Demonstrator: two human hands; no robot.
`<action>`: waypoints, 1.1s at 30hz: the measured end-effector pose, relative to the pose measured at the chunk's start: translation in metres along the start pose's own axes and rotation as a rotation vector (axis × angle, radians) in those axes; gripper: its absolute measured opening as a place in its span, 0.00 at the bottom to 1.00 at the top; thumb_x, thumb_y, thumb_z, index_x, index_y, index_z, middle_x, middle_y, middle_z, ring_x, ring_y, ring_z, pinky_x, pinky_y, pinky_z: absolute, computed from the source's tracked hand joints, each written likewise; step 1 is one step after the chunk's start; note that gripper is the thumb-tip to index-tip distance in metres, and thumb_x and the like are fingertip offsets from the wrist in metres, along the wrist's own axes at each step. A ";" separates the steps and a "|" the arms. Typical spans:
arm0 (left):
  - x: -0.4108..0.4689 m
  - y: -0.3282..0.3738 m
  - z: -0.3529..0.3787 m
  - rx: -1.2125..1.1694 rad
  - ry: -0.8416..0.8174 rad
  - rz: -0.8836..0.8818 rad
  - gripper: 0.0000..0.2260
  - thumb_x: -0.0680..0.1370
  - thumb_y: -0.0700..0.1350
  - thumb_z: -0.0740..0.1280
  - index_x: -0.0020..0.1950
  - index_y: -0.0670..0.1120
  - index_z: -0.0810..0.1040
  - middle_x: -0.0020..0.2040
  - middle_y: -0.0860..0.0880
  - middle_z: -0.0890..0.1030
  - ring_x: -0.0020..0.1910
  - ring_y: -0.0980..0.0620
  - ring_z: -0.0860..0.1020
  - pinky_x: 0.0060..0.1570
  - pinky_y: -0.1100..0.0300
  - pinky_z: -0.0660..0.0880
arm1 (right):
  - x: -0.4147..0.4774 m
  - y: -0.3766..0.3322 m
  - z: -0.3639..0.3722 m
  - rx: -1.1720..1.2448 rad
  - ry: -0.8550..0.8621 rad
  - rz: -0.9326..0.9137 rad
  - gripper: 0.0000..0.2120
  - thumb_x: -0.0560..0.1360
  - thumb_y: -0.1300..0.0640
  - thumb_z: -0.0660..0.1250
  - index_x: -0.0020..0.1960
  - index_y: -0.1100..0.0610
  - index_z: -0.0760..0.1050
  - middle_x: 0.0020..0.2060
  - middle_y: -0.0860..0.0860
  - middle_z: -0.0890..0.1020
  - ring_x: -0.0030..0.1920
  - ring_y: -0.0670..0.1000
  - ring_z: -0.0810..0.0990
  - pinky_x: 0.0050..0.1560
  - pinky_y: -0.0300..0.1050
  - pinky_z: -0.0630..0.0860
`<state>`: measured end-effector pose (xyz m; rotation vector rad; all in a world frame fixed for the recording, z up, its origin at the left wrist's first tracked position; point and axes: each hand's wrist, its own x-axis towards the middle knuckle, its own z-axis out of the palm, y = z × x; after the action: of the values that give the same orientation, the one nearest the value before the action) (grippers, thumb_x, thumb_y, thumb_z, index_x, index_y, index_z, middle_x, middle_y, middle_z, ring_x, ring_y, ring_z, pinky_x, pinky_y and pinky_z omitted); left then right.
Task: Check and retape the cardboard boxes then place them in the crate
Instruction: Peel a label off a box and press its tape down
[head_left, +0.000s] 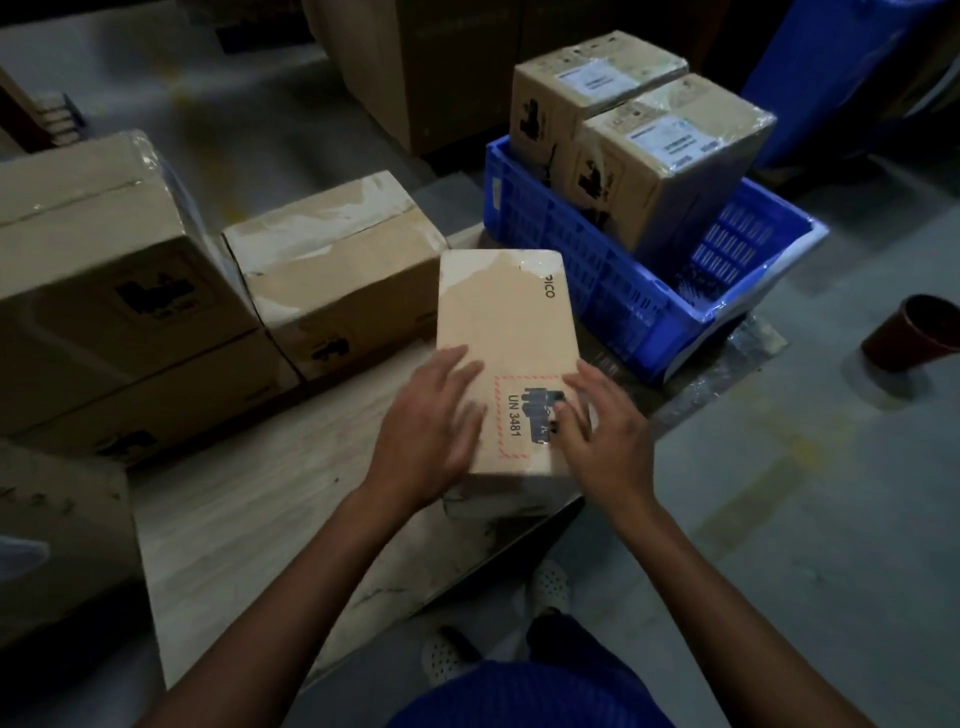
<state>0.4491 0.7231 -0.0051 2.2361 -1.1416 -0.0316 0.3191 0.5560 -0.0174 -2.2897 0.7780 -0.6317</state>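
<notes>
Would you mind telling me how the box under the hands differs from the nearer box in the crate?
The box under the hands lies flat on the table, while the nearer crate box stands tilted in the crate. The first shows a UN 3481 mark on top, the second a white label. The left hand and right hand rest on the first, none on the second. Both are brown cardboard.

Cartons (332, 280) stand left of the box (498, 322), the blue crate (597, 270) right; open tabletop (249, 509) lies nearer.
</notes>
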 end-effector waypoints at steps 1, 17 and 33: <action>-0.004 0.006 0.004 0.093 -0.054 0.037 0.22 0.82 0.51 0.58 0.73 0.44 0.71 0.75 0.42 0.69 0.73 0.43 0.68 0.70 0.48 0.67 | -0.005 -0.004 0.004 -0.064 -0.043 -0.091 0.17 0.78 0.56 0.67 0.66 0.58 0.78 0.68 0.56 0.78 0.69 0.56 0.75 0.68 0.52 0.71; 0.024 0.012 0.006 0.247 -0.250 0.010 0.25 0.84 0.54 0.57 0.79 0.47 0.63 0.80 0.43 0.60 0.79 0.44 0.58 0.77 0.47 0.56 | 0.015 -0.032 -0.005 -0.412 -0.368 -0.147 0.21 0.84 0.49 0.55 0.74 0.54 0.71 0.76 0.55 0.69 0.76 0.56 0.66 0.76 0.58 0.60; 0.064 0.004 0.009 0.248 -0.241 -0.075 0.25 0.85 0.54 0.53 0.81 0.48 0.57 0.82 0.46 0.54 0.81 0.48 0.50 0.79 0.44 0.46 | 0.058 -0.035 -0.002 -0.469 -0.420 -0.183 0.20 0.84 0.48 0.58 0.74 0.50 0.69 0.76 0.53 0.67 0.75 0.54 0.67 0.70 0.48 0.67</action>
<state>0.4832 0.6690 0.0055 2.5488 -1.2438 -0.2061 0.3718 0.5389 0.0213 -2.8105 0.5546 -0.0233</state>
